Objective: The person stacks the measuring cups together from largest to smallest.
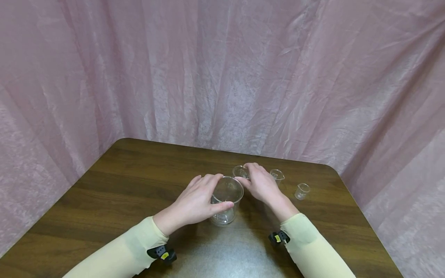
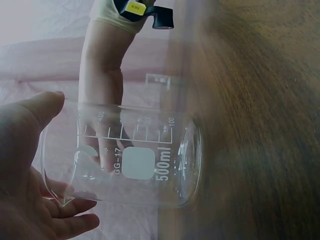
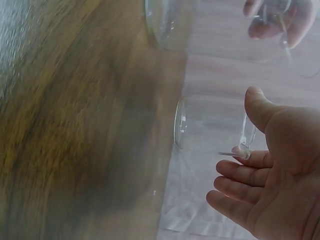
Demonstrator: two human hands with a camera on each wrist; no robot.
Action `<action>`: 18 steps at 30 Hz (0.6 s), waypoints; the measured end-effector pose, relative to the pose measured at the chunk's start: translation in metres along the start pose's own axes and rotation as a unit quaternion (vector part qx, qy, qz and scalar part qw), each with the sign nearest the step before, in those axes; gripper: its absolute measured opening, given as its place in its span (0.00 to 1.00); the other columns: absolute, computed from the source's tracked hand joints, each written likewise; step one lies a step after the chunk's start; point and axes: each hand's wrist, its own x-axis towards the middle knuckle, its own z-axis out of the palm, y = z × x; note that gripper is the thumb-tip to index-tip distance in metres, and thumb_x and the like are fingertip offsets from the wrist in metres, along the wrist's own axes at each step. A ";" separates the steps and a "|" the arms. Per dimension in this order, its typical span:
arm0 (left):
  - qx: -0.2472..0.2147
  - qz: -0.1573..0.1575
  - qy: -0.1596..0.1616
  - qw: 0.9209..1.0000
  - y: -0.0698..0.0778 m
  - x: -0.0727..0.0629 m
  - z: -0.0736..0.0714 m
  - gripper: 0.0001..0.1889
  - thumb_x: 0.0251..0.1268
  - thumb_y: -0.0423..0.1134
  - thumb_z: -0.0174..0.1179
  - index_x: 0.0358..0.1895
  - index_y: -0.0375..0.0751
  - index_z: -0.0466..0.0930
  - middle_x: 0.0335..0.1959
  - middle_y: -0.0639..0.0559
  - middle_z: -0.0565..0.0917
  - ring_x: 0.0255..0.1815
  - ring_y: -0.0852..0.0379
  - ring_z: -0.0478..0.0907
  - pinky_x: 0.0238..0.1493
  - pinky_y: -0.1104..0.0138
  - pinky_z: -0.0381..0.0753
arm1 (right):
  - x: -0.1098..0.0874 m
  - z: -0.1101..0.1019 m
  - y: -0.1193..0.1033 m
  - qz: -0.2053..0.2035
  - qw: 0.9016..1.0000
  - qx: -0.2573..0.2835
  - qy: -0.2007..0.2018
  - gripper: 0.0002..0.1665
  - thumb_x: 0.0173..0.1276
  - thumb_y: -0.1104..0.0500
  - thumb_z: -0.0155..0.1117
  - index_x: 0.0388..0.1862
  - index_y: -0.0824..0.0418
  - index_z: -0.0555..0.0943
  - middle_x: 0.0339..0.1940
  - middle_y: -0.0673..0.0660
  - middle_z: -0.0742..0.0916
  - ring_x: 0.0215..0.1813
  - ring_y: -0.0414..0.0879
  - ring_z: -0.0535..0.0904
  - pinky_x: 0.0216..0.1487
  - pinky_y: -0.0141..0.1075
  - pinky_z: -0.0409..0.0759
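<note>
My left hand grips a large clear glass beaker near its rim, thumb on the near side and fingers on the far side. In the left wrist view the large beaker bears a white 500ml mark and a scale, and stands upright. My right hand is at a smaller glass beaker just behind it. In the right wrist view the thumb and spread, mostly straight fingers lie on either side of this smaller beaker's rim, the index finger behind the spout.
Two smaller glass beakers stand to the right: one just beyond the right hand, the smallest farther right. All are on a brown wooden table with rounded far corners. A pink curtain hangs behind the table.
</note>
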 end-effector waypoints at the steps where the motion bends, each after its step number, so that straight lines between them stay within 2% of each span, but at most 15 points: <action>1: 0.000 0.000 0.000 1.000 0.000 0.000 0.000 0.49 0.72 0.71 0.67 0.80 0.35 0.71 0.70 0.43 0.82 0.75 0.45 0.76 0.83 0.39 0.60 | -0.001 -0.001 0.000 0.001 1.000 0.002 0.003 0.38 0.79 0.38 0.72 0.70 0.66 0.81 0.66 0.64 0.86 0.68 0.63 0.83 0.65 0.61 0.82; 8: 0.004 -0.002 0.005 1.000 0.000 0.000 0.001 0.49 0.72 0.72 0.67 0.80 0.35 0.71 0.69 0.43 0.82 0.74 0.45 0.77 0.84 0.39 0.60 | -0.010 -0.010 -0.003 0.006 1.000 0.019 0.015 0.37 0.78 0.40 0.73 0.70 0.66 0.81 0.66 0.65 0.86 0.67 0.62 0.83 0.65 0.60 0.82; 18: -0.002 -0.005 0.000 1.000 0.002 0.001 0.000 0.50 0.72 0.71 0.67 0.81 0.35 0.70 0.72 0.42 0.81 0.76 0.45 0.76 0.84 0.39 0.58 | -0.020 -0.020 -0.002 0.006 0.998 0.039 0.043 0.35 0.77 0.40 0.75 0.67 0.64 0.82 0.60 0.62 0.88 0.62 0.61 0.85 0.60 0.61 0.84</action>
